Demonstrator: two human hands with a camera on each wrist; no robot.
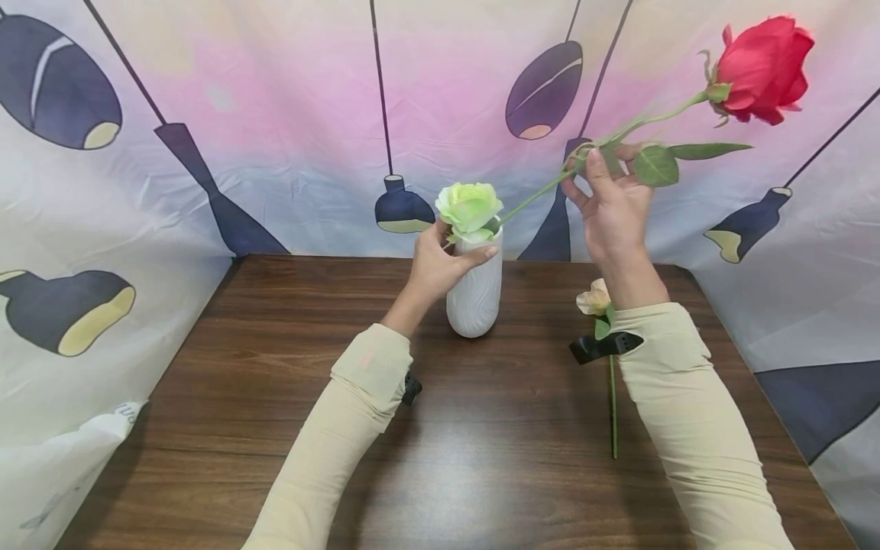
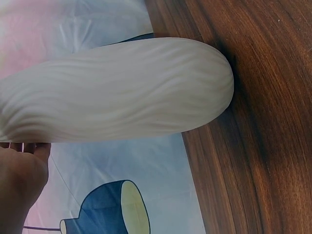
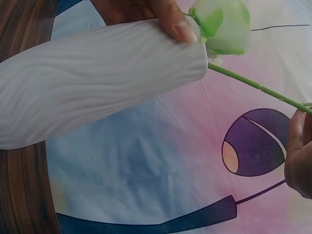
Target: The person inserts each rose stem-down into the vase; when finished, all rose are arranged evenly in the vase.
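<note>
A white vase (image 1: 474, 294) with wavy ridges stands upright on the table, a pale green rose (image 1: 470, 208) at its mouth. My left hand (image 1: 440, 263) grips the vase near the rim, its thumb across the front (image 3: 181, 24). Up and to the right, my right hand (image 1: 614, 206) pinches the stem of a red rose (image 1: 766, 72) among its leaves. That stem (image 3: 243, 80) slants down to the vase's mouth; its lower end is hidden there. In the left wrist view, fingers (image 2: 41, 150) touch the vase's ridged side (image 2: 122, 92).
A cream-coloured rose (image 1: 594, 298) with a green stem lies on the brown wooden table (image 1: 309, 344), partly behind the right wrist's black strap (image 1: 605, 347). A printed cloth (image 1: 289, 99) with lamp drawings hangs behind the table and along both sides.
</note>
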